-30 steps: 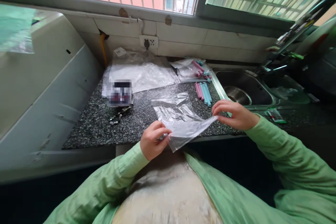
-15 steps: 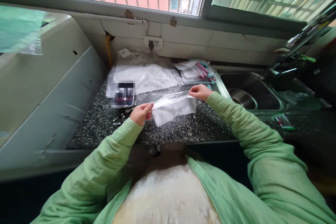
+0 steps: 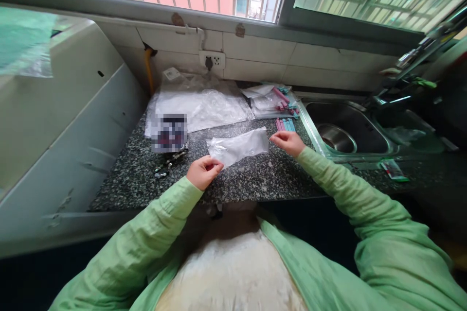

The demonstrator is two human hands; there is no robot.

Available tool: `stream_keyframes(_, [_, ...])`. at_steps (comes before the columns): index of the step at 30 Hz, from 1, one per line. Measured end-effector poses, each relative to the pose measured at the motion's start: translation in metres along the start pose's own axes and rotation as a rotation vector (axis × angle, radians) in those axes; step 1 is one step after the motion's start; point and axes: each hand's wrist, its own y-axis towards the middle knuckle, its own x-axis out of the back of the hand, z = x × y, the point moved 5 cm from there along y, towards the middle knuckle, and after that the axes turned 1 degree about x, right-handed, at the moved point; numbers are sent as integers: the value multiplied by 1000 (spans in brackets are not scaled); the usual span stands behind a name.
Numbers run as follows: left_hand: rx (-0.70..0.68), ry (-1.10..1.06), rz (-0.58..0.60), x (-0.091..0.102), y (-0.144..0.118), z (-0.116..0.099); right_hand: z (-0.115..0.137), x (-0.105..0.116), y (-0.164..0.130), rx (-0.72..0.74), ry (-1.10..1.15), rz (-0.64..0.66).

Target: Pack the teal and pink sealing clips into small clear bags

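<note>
A small clear plastic bag (image 3: 241, 146) is stretched flat, low over the speckled counter, between my two hands. My left hand (image 3: 204, 172) pinches its near left corner between thumb and fingers. At the bag's right edge, the fingers of my right hand (image 3: 290, 143) are pressed together in a pinch. Just beyond that hand lies a row of pink and blue sealing clips (image 3: 285, 125). Farther back, more pink and blue clips (image 3: 282, 99) lie on a clear packet.
Large clear plastic bags (image 3: 204, 102) cover the counter's back left. A blurred-out object (image 3: 170, 133) stands before them, beside small shiny pieces (image 3: 170, 163). At right is a steel sink (image 3: 350, 121) holding a metal bowl (image 3: 337, 137); a small packet (image 3: 393, 170) lies in front.
The bag has turned and dropped lower, flattening out. My left hand has moved slightly right and nearer me; my right hand has shifted right and nearer, uncovering the row of clips.
</note>
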Motion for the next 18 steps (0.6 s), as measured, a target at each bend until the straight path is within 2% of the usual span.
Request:
stream_keyframes(2, [4,5,4,1,1,0,-1,-8,-17,51,13,63])
stream_keyframes(5, [6,9,15,2,2,-1,3,-20,-29,140,-4,31])
stream_keyframes(8, [-3,42,15,7,4,-2,6,-29,-29,193,-8,7])
stream_keyframes(12, [-1,113,5,19,4,0,2,-26,-31,239,-99,26])
stream_keyframes(18, [46,117,35,24,-5,6,-1,-19,-61,325,-335,124])
